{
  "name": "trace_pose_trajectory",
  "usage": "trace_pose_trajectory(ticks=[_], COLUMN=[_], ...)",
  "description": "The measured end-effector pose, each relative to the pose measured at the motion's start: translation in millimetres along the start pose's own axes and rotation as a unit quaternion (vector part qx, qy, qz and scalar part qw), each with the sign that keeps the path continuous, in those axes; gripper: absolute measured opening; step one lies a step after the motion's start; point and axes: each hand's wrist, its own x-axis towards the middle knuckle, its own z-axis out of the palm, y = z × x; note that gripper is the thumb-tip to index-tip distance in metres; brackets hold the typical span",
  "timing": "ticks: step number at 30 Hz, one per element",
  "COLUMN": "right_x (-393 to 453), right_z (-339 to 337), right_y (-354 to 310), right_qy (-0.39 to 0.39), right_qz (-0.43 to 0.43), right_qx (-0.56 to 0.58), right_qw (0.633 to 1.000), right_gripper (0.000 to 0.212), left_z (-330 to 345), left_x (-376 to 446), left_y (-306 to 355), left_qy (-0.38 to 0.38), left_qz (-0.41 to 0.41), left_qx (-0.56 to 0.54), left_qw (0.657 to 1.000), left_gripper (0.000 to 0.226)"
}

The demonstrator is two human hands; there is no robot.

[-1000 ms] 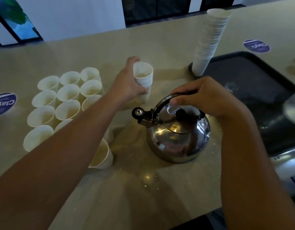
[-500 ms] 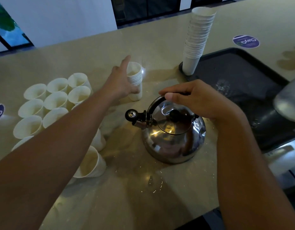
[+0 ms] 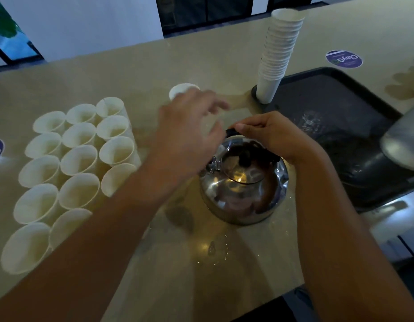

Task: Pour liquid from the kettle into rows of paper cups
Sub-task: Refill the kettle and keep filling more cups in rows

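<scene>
Centrally, right grip curled round rounded steel kettle's black handle; left grip loose, blurred, empty.

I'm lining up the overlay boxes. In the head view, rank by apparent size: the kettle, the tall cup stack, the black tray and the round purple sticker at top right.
1. Black tray, cut off at the frame edge.
2. Kettle.
3. Tall cup stack; it stands farther away, so its true size against the kettle is unsure.
4. Purple sticker.
</scene>
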Motion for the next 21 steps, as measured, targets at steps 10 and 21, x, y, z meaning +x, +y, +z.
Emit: trace_pose_trajectory(ticks=[10, 21], right_x=[-8, -4], right_z=[0, 6], right_y=[10, 13], right_qy=[0.045, 0.081], right_qz=[0.014, 0.060], right_qx=[0.030, 0.034], right_qw=[0.998, 0.994], right_gripper=[0.011, 0.015], left_z=[57, 81], left_x=[-25, -33], left_y=[10, -11], left_qy=[-0.149, -0.045], left_qz=[0.088, 0.098], left_qx=[0.210, 0.260], left_qw=[0.962, 0.959], left_gripper=[0.051, 0.041])
